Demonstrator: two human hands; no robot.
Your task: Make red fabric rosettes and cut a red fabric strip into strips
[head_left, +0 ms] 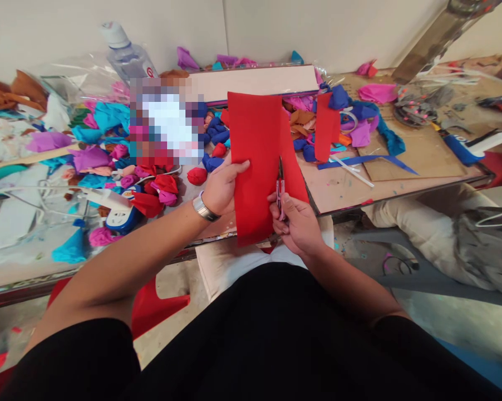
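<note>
The left hand (224,186) pinches the edge of a red sheet (255,161), its thumb flat on the near face and the other fingers hidden behind. The right hand (298,221) has its fingers curled round the handles of a pair of scissors (280,192) (how they sit in the loops, I cannot tell), with the blades pointing away from the body. The sheet hangs between the hands, over the table's near edge, with a narrower flap bent away to the right of the blades.

Cutting looks to be the step in hand, lengthwise along the sheet; how far the slit runs is unclear. The next move seems to call for a steady left pinch and blades kept parallel to the long edge.

Beyond the sheet, a smaller red piece (323,131) lies near a tape roll (350,120) on the table (334,195). Bunched colourful scraps (109,120) spread leftward, around a blue-and-white glue gun (122,214). A bottle (129,61) stands farther back, left of a long pale box (253,82).
</note>
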